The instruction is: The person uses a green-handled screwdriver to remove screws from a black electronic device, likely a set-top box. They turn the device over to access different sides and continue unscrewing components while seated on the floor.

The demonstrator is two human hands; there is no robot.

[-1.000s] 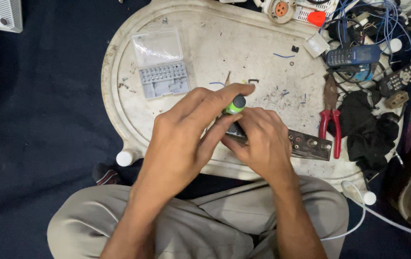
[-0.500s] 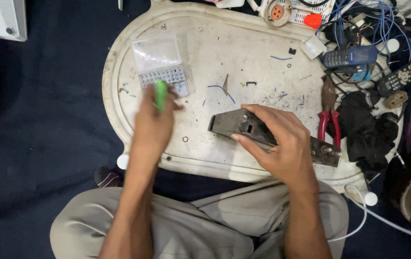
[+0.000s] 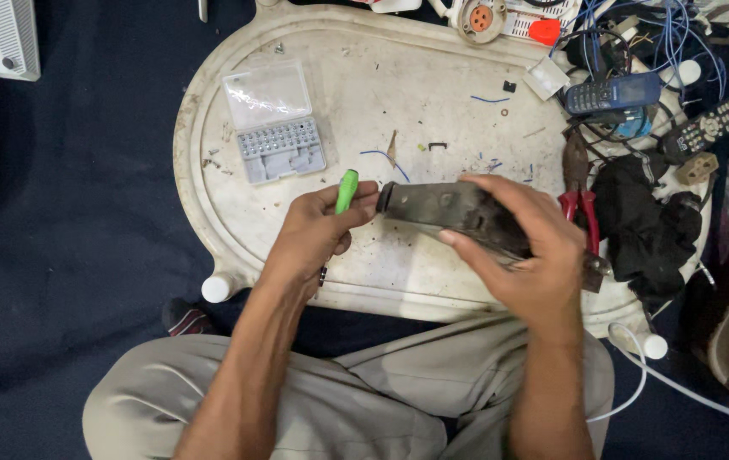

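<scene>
Dark worn metal plate (image 3: 445, 207) clasped in right hand (image 3: 528, 255), left hand (image 3: 318, 234) grip closed on green-handled, seemingly plastic screwdriver (image 3: 346, 191), scuffed white tray (image 3: 364, 111).

A grey plastic bit case (image 3: 278, 136) with a clear lid is lying open on the worn white oval table (image 3: 433, 94); red-handled pliers (image 3: 582, 204) are resting near the table's right edge, just beside a crumpled black cloth (image 3: 650, 226); a dark blue keypad phone (image 3: 611, 92) is sitting among tangled blue wires (image 3: 680, 34); a black remote control (image 3: 707, 126) is lying nearby; a white cable (image 3: 680, 388) is trailing across the dark blue floor (image 3: 58, 255).
</scene>
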